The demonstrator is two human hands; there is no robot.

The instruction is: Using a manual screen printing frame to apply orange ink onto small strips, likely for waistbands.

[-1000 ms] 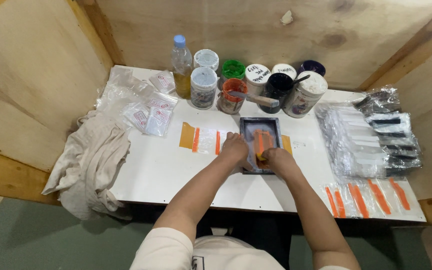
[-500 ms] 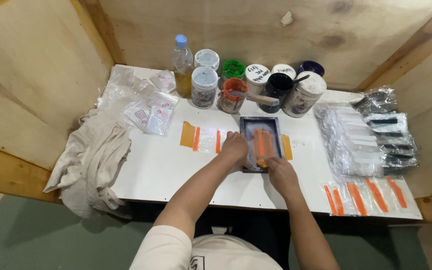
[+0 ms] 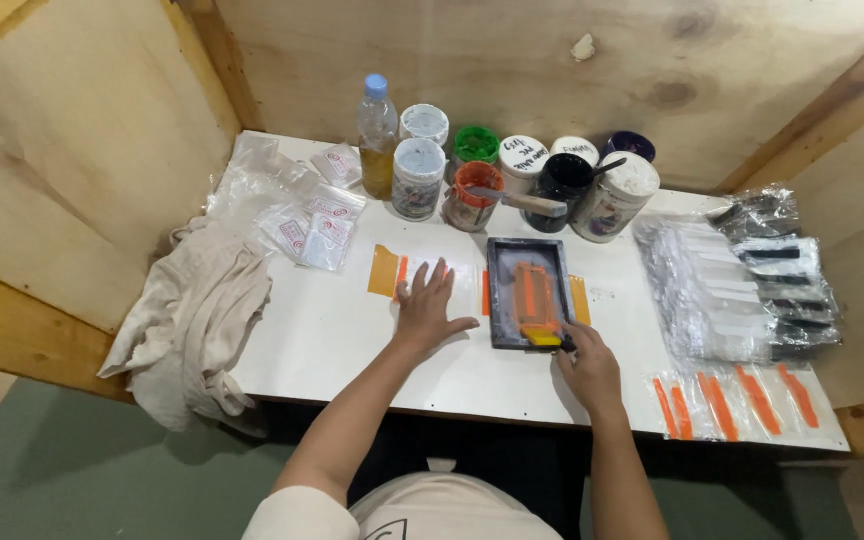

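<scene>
A small dark printing frame [image 3: 501, 296] lies on the white table [image 3: 332, 330], smeared with orange ink. My right hand [image 3: 584, 365] grips a yellow-edged squeegee [image 3: 540, 337] at the frame's near end. Left of the frame, my left hand [image 3: 428, 310] lies flat with spread fingers on a clear packet bearing an orange stripe [image 3: 401, 273].
Paint jars [image 3: 418, 178] and a plastic bottle [image 3: 377, 148] line the back. A cloth [image 3: 198, 320] hangs off the left edge, with small clear packets [image 3: 314, 228] nearby. A stack of bagged items [image 3: 742, 285] and printed orange-striped packets [image 3: 727, 400] lie at right. Plywood walls enclose the table.
My right hand pulled the squeegee toward me along the frame to its near end. My left hand left the frame and moved left onto the clear packet.
</scene>
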